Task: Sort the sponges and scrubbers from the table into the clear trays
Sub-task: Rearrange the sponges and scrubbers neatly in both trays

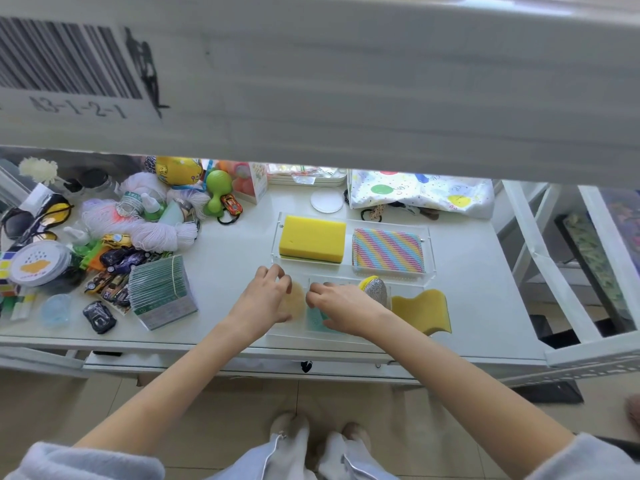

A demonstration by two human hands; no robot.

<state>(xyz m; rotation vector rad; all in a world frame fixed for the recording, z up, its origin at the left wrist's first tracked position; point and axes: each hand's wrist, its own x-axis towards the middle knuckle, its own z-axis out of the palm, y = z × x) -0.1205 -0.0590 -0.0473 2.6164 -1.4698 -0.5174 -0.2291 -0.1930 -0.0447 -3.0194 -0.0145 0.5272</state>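
Both hands work in the near clear acrylic tray [346, 336] at the counter's front edge: left hand [266, 299] loosely open over a pale round sponge [297, 301], right hand [341, 304] pinching something I cannot identify. A careless tug could slide the tray off that edge.

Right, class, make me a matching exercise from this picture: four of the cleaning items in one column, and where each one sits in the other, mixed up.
Items
1. yellow block sponge
2. rainbow-striped cloth
3. wavy yellow sponge
4. silver glitter scrubber

Places
A. on the table, right of the near tray
B. far tray, left compartment
C. near tray, right end
D. far tray, right compartment

Pairs: 1-B, 2-D, 3-A, 4-C
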